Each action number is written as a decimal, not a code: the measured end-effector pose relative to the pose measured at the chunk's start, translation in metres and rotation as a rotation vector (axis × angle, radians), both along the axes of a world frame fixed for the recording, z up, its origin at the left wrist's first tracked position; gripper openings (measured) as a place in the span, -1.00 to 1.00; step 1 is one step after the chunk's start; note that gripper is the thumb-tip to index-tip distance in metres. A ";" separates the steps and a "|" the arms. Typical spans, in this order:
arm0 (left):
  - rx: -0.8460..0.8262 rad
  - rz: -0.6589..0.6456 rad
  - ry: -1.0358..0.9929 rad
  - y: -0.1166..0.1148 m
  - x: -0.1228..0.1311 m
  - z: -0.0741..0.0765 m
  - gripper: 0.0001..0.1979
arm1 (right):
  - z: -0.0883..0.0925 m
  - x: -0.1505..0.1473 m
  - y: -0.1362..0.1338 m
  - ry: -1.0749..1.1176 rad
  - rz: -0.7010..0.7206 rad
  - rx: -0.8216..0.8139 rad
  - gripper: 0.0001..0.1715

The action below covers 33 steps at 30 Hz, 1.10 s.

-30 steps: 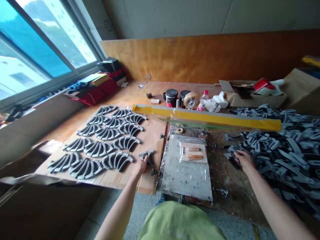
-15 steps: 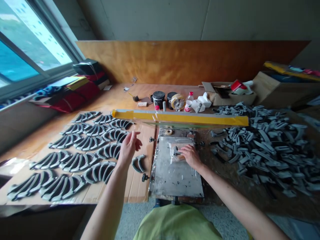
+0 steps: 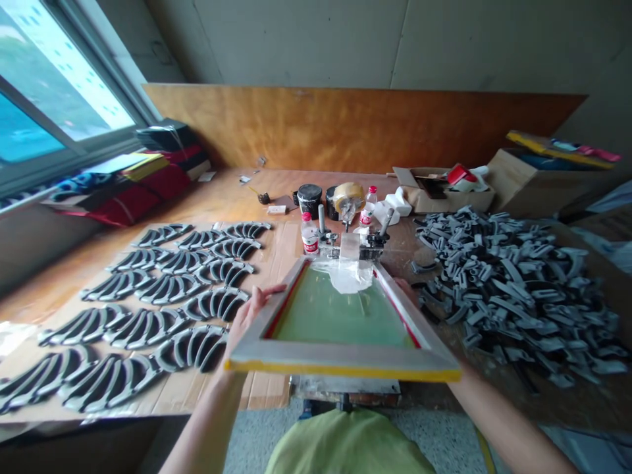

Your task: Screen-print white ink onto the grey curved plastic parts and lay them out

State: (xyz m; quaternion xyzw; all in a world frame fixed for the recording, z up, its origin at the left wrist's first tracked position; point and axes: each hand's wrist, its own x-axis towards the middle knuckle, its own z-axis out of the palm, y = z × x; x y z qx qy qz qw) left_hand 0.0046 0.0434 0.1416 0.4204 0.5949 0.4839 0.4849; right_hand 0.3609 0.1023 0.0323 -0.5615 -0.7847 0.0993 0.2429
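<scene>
A screen printing frame (image 3: 345,355) with grey bars, a yellow-taped front edge and greenish mesh (image 3: 340,322) lies over the metal base plate (image 3: 345,384), its front edge above the plate. White ink (image 3: 348,276) is pooled on the mesh at the far end. My left hand (image 3: 251,308) grips the left bar, fingers along its outer side. On the opposite bar is my right hand (image 3: 407,289), largely hidden behind the frame. A hinge clamp (image 3: 371,247) holds the frame's far end. What lies under the mesh is hidden.
Rows of curved grey handles (image 3: 178,289) cover the cardboard (image 3: 269,388) on the left. To the right is a heap of loose grey handles (image 3: 508,283). Red-capped bottles (image 3: 310,236), black tubs (image 3: 309,199), a tape roll (image 3: 348,195) and an open box (image 3: 444,194) stand behind.
The frame has swung down from its raised position over the plate. Both my hands have moved to its side bars; the right one has left the small grey part on the plate.
</scene>
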 end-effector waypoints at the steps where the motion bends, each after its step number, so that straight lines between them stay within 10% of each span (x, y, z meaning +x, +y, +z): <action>1: -0.075 -0.025 0.040 -0.011 -0.003 -0.011 -0.32 | 0.008 0.006 0.009 0.018 -0.051 0.039 -0.59; 7: -0.270 -0.116 0.059 -0.038 -0.003 -0.102 -0.07 | 0.051 -0.044 0.063 -0.088 0.017 0.164 -0.33; 11: -0.269 -0.112 0.096 -0.034 -0.002 -0.143 -0.08 | 0.056 -0.082 0.074 -0.310 0.057 -0.067 -0.66; 20: -0.304 -0.123 0.103 -0.034 -0.006 -0.149 -0.19 | 0.034 -0.066 0.019 -0.380 0.381 -0.058 -0.77; 26: -0.288 -0.118 0.094 -0.035 -0.004 -0.150 -0.24 | 0.052 -0.042 0.011 -0.335 0.587 -0.094 -0.72; 33: -0.276 -0.090 0.040 -0.035 -0.002 -0.141 -0.22 | 0.025 -0.063 0.008 -0.244 0.388 0.109 -0.66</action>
